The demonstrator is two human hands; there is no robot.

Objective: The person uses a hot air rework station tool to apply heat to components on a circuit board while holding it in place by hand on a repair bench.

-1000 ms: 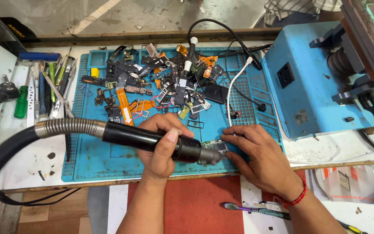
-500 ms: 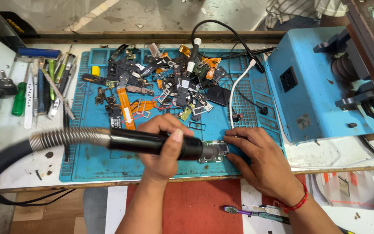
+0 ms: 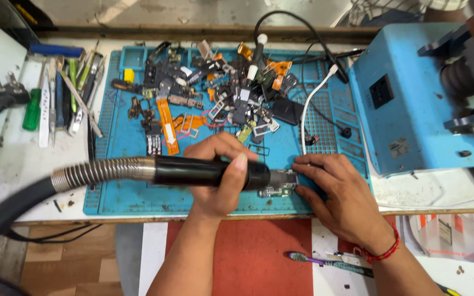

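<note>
Green and dark, a small circuit board lies near the front edge of the blue repair mat, and that is where all the action is. The left hand is wrapped tight around the black handle of a hot-air tool, holding it level with the metal nozzle right at the board's left end. The right hand lies flat on the mat, fingers spread loosely, fingertips pinning the board's right side; it grips nothing. Judging from this, the heating is under way: the board sits whole under the nozzle, nothing lifted off it that I can see, and no tweezers in either hand, so the removing or reseating looks not yet done.

Trailing left from the handle, the ribbed metal hose runs into a thick black sleeve off the worktop edge. Behind the hands, a heap of phone parts, orange flex cables, frames, small modules, crowds the mat's far half, near the work. A white cable curls down just beside the right fingers. Screwdrivers and tweezers line the left margin, well apart. A blue machine housing stands to the right. A purple toothbrush lies near the right wrist.
</note>
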